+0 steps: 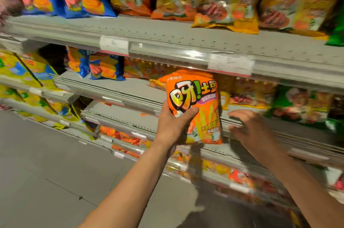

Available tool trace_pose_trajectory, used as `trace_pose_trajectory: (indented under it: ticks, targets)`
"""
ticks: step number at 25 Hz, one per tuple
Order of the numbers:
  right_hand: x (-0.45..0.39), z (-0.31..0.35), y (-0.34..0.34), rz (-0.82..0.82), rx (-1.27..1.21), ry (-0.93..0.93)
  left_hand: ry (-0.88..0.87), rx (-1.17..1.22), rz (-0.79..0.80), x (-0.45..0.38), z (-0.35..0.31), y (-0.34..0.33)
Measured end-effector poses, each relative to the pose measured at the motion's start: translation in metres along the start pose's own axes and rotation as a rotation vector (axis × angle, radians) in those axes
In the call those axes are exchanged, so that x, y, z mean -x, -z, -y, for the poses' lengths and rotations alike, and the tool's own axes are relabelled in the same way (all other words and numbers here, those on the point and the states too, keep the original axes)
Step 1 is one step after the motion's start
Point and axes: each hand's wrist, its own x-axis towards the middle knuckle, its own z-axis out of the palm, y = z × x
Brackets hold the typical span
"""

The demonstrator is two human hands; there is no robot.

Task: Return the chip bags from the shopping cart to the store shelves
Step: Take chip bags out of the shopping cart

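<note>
left hand (pixel 174 122) grips upright orange chip bag (pixel 195 104) frame centre, just before middle shelf (pixel 130 95); right hand (pixel 247 127) spread, empty.

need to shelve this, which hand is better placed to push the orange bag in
Left. The left hand already grips the orange chip bag at the shelf front; the right hand is open and holds nothing.

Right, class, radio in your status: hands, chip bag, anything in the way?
Left hand grips orange chip bag. Right hand open by shelf edge. Nothing blocking.
</note>
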Motion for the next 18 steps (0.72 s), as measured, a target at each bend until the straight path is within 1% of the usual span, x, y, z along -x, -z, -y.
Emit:
trace_pose_trajectory:
  ticks: [3, 5, 8, 11, 15, 18]
  targets:
    - [-0.033, 0.061, -0.045, 0.015, -0.027, -0.055, 0.042, 0.059, 0.015, -0.05, -0.023, 0.065]
    - [-0.05, 0.091, -0.062, 0.039, 0.038, -0.07, 0.069, 0.072, 0.012, -0.078, -0.045, 0.092]
    - [-0.067, 0.114, -0.084, 0.109, 0.133, -0.163, 0.043, 0.055, 0.043, -0.115, -0.076, 0.119]
    - [-0.071, 0.117, -0.089, 0.206, 0.328, -0.197, 0.049, -0.013, 0.048, -0.14, -0.092, 0.131]
    - [-0.065, 0.117, -0.098, 0.214, 0.521, -0.187, 0.141, -0.016, 0.048, -0.16, -0.096, 0.126]
    - [-0.064, 0.121, -0.102, 0.199, 0.55, -0.203, 0.208, -0.036, 0.066, -0.17, -0.098, 0.122]
